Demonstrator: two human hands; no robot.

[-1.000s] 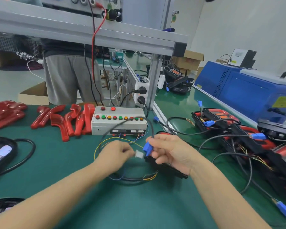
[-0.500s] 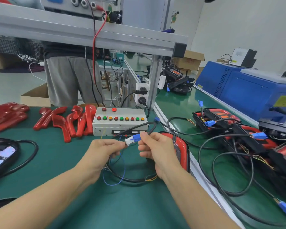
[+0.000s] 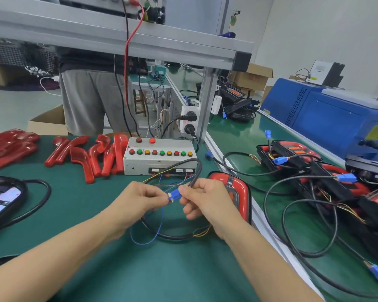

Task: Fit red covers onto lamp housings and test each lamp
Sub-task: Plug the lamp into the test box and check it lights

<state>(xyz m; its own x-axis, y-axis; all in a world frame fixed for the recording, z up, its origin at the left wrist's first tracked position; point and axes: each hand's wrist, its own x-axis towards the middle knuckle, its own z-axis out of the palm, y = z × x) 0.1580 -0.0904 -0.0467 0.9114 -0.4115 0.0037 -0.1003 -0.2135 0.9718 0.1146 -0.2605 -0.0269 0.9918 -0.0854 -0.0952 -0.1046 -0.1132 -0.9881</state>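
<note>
1. Head view: the test box, a grey case with a row of red, green and amber buttons on top, stood on the green bench mat and serves here as the landmark.
2. Just in front of the test box, the left hand pinched a small white connector between thumb and fingertips, the other fingers curled in.
3. The right hand gripped a blue connector and the black cable leading from it, fingers curled round both; the two connectors met between the hands, though whether they were fully mated could not be told.
4. The black cable arched up toward the front face of the test box, then looped down onto the mat below the hands, with thin blue, yellow and orange wires trailing beside it.
5. The lamp with its red cover fitted lay in front of the test box and to its right, partly hidden behind the right hand.
6. Loose red covers lay in a cluster immediately left of the test box, with more red pieces farther left at the frame edge.
7. Right of the test box, beyond an aluminium rail, further lamp housings with blue plugs and tangled cables sat on a second green bench.
8. Behind the test box, a person in grey trousers stood beyond the aluminium frame.
</note>
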